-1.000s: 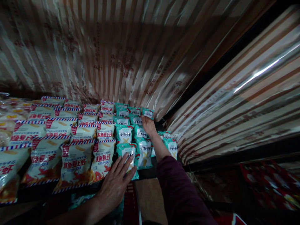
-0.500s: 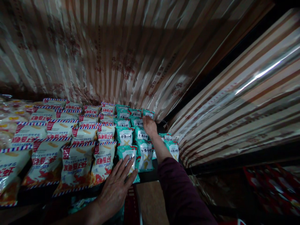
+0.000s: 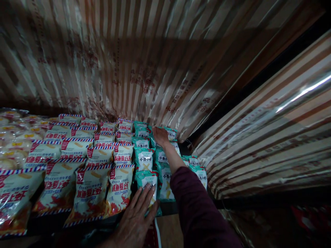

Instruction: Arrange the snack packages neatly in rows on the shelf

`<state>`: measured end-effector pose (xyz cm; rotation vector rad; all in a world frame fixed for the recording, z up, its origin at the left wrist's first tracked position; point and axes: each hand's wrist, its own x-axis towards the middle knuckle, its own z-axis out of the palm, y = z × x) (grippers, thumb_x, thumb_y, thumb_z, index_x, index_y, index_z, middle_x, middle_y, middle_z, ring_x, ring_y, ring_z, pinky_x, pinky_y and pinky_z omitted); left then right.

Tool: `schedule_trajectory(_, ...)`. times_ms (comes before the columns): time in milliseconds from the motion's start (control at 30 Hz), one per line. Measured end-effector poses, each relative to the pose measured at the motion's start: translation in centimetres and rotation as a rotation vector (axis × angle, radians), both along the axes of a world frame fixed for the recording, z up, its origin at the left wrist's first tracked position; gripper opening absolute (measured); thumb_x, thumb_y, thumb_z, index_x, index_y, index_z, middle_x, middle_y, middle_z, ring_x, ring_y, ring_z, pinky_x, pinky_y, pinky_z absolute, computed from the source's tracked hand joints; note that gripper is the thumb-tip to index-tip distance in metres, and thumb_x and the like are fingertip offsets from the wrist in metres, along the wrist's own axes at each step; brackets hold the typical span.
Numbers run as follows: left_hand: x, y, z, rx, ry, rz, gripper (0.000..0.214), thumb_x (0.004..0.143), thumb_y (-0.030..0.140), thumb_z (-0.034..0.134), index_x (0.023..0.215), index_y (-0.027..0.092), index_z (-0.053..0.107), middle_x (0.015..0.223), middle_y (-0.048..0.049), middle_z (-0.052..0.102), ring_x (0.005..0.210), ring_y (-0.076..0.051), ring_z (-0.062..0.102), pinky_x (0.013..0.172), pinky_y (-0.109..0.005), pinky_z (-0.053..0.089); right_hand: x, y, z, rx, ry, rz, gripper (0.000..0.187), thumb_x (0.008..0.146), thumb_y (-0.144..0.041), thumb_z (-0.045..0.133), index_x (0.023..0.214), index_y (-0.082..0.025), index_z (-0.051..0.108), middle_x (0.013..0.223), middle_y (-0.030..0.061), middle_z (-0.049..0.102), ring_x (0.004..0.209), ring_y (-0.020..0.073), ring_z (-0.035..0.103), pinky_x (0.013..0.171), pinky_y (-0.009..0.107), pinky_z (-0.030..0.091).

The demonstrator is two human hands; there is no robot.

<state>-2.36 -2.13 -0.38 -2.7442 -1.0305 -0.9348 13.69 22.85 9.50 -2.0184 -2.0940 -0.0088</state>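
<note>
My left hand (image 3: pixel 137 217) lies flat with its fingers spread against a teal snack bag (image 3: pixel 147 179) in the front row. Farther back, my right hand (image 3: pixel 160 136) rests over the teal bags near the rear of the middle column. Its fingers reach toward the left and cover part of a bag; no bag is visibly gripped. Beside it, another teal bag (image 3: pixel 171 134) stands in the back right corner. A larger teal bag (image 3: pixel 165 182) stands upright in front, partly hidden by my right sleeve (image 3: pixel 196 203).
White snack bags with red lettering (image 3: pixel 89 193) stand in rows on the left. Beyond them lie clear packs of round items (image 3: pixel 18 144). More teal bags (image 3: pixel 199 172) sit right of my arm. Striped plastic sheeting (image 3: pixel 144 62) hangs behind, with a dark post (image 3: pixel 248 86) at the right.
My right hand has moved left from the rear right teal bag to the middle column. My left hand stays on the front teal bag. The view has shifted slightly.
</note>
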Motion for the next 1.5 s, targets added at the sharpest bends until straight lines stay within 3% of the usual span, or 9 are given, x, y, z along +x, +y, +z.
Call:
schedule_trajectory(200, -0.1, 0.2, 0.1, 0.005, -0.011, -0.005, 0.064, 0.087, 0.033, 0.054, 0.145, 0.016, 0.032, 0.155, -0.017, 0.021, 0.143, -0.034, 0.016, 0.11, -0.048, 0.024, -0.5, 0.3, 0.2, -0.025, -0.019, -0.031, 0.051, 0.101, -0.036, 0.019, 0.096, -0.018, 0.066, 0.104, 0.0134, 0.071, 0.11, 0.0257, 0.06, 0.097, 0.043, 0.036)
schedule_trajectory(467, -0.1, 0.1, 0.1, -0.011, 0.023, 0.0, 0.065, 0.085, 0.024, 0.056, 0.145, 0.017, 0.032, 0.156, -0.0144, 0.021, 0.143, -0.033, 0.016, 0.111, -0.047, 0.024, -0.5, 0.6, -0.3, 0.003, -0.005, -0.026, 0.049, 0.101, -0.036, 0.02, 0.095, -0.02, 0.066, 0.103, 0.0107, 0.072, 0.107, 0.0231, 0.061, 0.096, 0.038, 0.037)
schedule_trajectory(800, -0.1, 0.2, 0.1, 0.007, 0.006, -0.009, 0.063, 0.086, 0.026, 0.057, 0.144, 0.015, 0.034, 0.155, -0.0166, 0.02, 0.143, -0.035, 0.016, 0.11, -0.048, 0.024, -0.6, 0.6, -0.4, 0.003, 0.006, -0.011, 0.049, 0.102, -0.035, 0.019, 0.095, -0.02, 0.065, 0.102, 0.0106, 0.071, 0.105, 0.0228, 0.062, 0.092, 0.036, 0.038)
schedule_trajectory(1033, -0.1, 0.2, 0.1, -0.008, -0.011, -0.027, 0.066, 0.085, 0.034, 0.058, 0.143, 0.014, 0.034, 0.155, -0.0173, 0.02, 0.143, -0.035, 0.015, 0.11, -0.049, 0.025, -0.8, 0.5, -0.2, 0.019, -0.007, -0.02, 0.047, 0.101, -0.033, 0.021, 0.095, -0.02, 0.066, 0.1, 0.0117, 0.072, 0.104, 0.0232, 0.062, 0.093, 0.037, 0.037)
schedule_trajectory(1133, -0.1, 0.2, 0.2, -0.013, 0.004, -0.024, 0.065, 0.086, 0.03, 0.058, 0.144, 0.015, 0.033, 0.155, -0.0171, 0.019, 0.143, -0.035, 0.015, 0.11, -0.049, 0.024, -1.0, 0.2, 0.1, 0.031, -0.025, -0.004, 0.045, 0.101, -0.032, 0.024, 0.096, -0.017, 0.067, 0.1, 0.0138, 0.071, 0.106, 0.0249, 0.061, 0.098, 0.041, 0.033)
schedule_trajectory(1300, -0.1, 0.2, 0.1, -0.023, 0.006, -0.014, 0.067, 0.085, 0.022, 0.058, 0.146, 0.016, 0.03, 0.156, -0.0159, 0.018, 0.143, -0.034, 0.015, 0.112, -0.048, 0.022, -2.8, -0.1, 1.0, 0.057, -0.047, 0.137, 0.039, 0.101, -0.034, 0.029, 0.11, -0.023, 0.065, 0.115, 0.0072, 0.068, 0.123, 0.0214, 0.049, 0.108, 0.042, 0.02)
schedule_trajectory(1433, 0.3, 0.1, -0.3, -0.024, 0.011, 0.019, 0.068, 0.086, 0.018, 0.057, 0.147, 0.019, 0.026, 0.156, -0.0141, 0.018, 0.143, -0.032, 0.015, 0.111, -0.047, 0.025, -5.2, 0.3, 1.1, -0.022, -0.08, 0.339, 0.042, 0.102, -0.035, 0.026, 0.11, -0.025, 0.066, 0.122, 0.0014, 0.065, 0.129, 0.0185, 0.042, 0.107, 0.037, 0.024)
schedule_trajectory(1500, 0.5, 0.2, -0.6, -0.007, 0.001, 0.024, 0.069, 0.087, 0.017, 0.057, 0.148, 0.019, 0.025, 0.157, -0.0138, 0.018, 0.144, -0.031, 0.015, 0.111, -0.046, 0.026, -6.3, 0.8, 0.8, -0.058, -0.107, 0.391, 0.036, 0.1, -0.034, 0.033, 0.11, -0.025, 0.067, 0.121, 0.0011, 0.066, 0.129, 0.0206, 0.04, 0.106, 0.039, 0.025)
